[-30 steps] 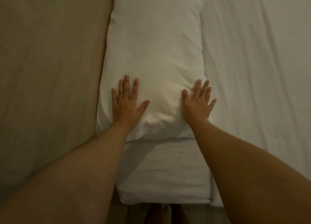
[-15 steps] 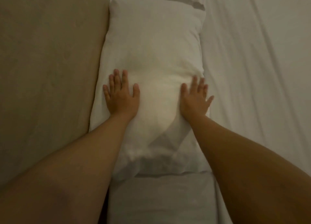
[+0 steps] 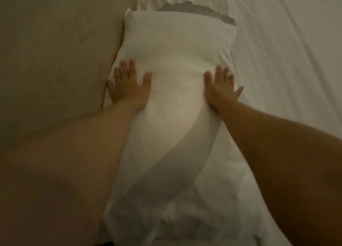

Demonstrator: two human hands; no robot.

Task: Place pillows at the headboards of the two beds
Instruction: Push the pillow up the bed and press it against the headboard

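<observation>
A long white pillow (image 3: pixel 177 64) lies lengthwise down the middle of the view, its left side against a beige padded headboard (image 3: pixel 55 61). My left hand (image 3: pixel 128 86) presses flat on the pillow's left side, fingers spread. My right hand (image 3: pixel 221 87) presses flat on its right side, fingers apart. Neither hand grips anything. Beyond the pillow's far end, a second white pillow (image 3: pixel 185 0) peeks out.
The white bed sheet (image 3: pixel 286 70) stretches to the right of the pillow, creased in long folds. The beige headboard fills the whole left side. More white bedding (image 3: pixel 185 232) shows under the pillow's near end.
Both hands have slid forward along the pillow, away from its near end. The view has shifted forward, so the pillow's far end and the second pillow beyond it now show.
</observation>
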